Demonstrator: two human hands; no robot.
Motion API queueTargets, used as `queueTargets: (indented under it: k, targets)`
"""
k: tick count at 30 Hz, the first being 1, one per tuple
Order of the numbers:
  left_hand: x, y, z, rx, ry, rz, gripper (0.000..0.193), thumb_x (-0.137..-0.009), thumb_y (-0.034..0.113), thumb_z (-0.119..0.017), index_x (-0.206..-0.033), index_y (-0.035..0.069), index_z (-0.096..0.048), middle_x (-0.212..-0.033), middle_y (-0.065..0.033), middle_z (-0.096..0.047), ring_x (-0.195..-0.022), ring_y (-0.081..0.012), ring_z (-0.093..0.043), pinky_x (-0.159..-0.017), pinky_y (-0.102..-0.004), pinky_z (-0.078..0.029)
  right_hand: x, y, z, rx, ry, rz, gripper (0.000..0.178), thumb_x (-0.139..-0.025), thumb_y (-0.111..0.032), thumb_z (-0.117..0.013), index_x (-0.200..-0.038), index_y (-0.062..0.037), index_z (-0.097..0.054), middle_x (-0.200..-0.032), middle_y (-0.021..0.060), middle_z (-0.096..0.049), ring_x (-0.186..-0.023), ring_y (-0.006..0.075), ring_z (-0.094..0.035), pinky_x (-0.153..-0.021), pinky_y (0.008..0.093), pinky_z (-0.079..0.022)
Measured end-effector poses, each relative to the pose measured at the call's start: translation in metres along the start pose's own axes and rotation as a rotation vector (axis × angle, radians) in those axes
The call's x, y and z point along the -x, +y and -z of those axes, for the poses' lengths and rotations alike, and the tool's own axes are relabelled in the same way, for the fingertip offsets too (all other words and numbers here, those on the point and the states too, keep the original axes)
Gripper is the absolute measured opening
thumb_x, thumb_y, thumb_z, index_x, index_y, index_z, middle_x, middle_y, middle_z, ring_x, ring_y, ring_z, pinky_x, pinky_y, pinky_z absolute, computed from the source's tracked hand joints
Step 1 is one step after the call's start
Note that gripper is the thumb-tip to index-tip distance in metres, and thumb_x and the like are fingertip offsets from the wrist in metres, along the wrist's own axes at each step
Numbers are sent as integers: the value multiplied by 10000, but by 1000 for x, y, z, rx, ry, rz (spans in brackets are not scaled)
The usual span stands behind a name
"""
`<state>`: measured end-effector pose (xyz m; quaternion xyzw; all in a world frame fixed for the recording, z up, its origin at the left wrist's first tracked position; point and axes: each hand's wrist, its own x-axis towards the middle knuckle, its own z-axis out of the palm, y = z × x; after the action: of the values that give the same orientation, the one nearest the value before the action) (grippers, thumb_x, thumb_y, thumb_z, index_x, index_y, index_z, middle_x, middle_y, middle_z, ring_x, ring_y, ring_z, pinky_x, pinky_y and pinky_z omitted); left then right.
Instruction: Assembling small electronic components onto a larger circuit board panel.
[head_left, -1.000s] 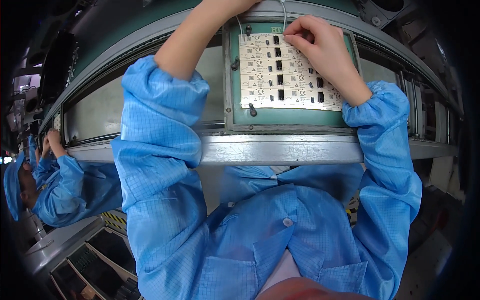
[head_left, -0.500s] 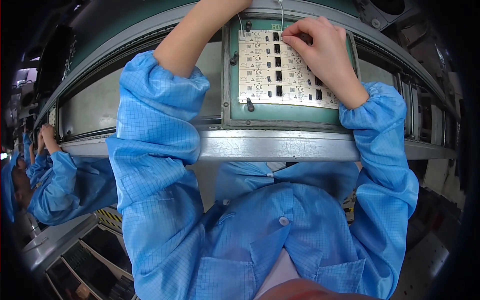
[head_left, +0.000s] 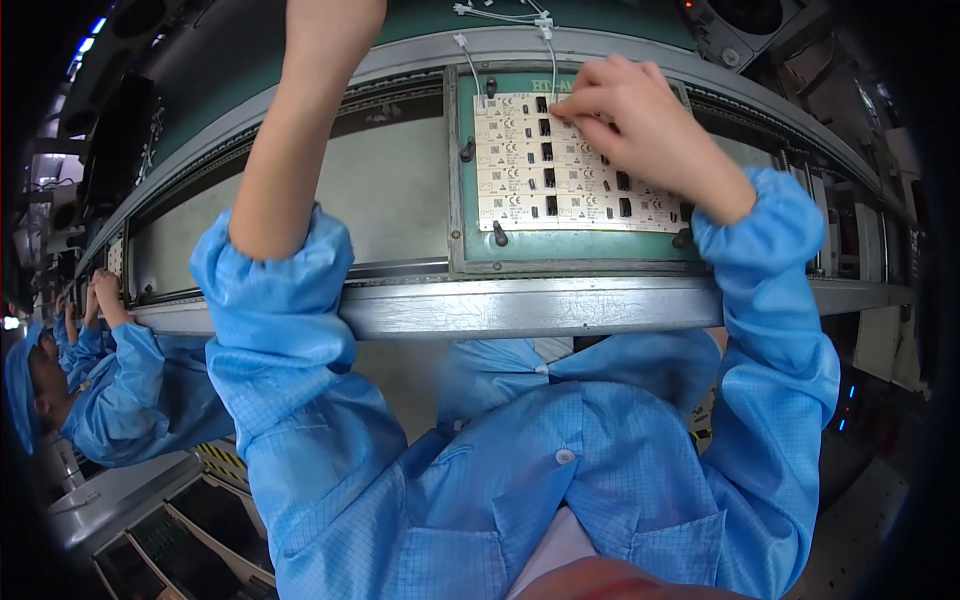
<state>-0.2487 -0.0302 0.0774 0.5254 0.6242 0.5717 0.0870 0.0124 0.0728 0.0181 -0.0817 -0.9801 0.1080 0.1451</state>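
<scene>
My right hand [head_left: 635, 120] is over a panel of white circuit boards [head_left: 515, 185], with thumb and forefinger pinched at its top row. The fingertips are closed on the lower end of a thin white wire [head_left: 554, 72], and they hide that end. A second white wire [head_left: 472, 62] ends in a small plug at the panel's top left corner. Black components [head_left: 547, 152] stand in columns on the boards. The panel lies in a green fixture [head_left: 600, 246] with black knobs. My left forearm [head_left: 290, 150] reaches beyond the top edge, its hand out of view.
Metal rails [head_left: 540, 305] run along the near side of the conveyor. More white wires [head_left: 500, 14] lie on the green surface beyond the far rail. A person in blue [head_left: 125, 390] works at the far left. Bins [head_left: 190, 545] stand at the lower left.
My left forearm has swung left, away from the fixture, and its hand has left the panel's top side. The right hand stays pinched at the same wire. The whole view has shifted slightly.
</scene>
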Motion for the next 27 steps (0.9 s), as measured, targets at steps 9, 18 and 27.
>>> queueTargets:
  k: [9,18,27]
  targets:
    - [119,2,-27,-629,-336,-391,109,-847,119,-744,-951,123,-712,-985,-6,-677,-972,-213,-625,-853,-398,-404,-112,57,-38,-33,296,-105,192,-900,-194,-632,-890,-34,-737,-894,200,-709,-917,398,-693,-805,496,-539]
    - [117,-6,-37,-694,-319,-283,48,-833,143,-749,-878,133,-736,-897,13,-694,-953,-232,-610,-835,-408,-384,-145,66,-64,194,322,-66,204,-928,-221,-639,-933,-34,-720,-941,193,-731,-943,385,-709,-814,546,-532]
    - [120,-15,-40,-627,-283,-155,65,-838,164,-753,-877,117,-731,-842,-17,-700,-920,-252,-631,-857,-407,-396,-141,66,-22,-84,623,-82,183,-892,-168,-633,-905,1,-702,-896,252,-713,-900,423,-700,-802,489,-551]
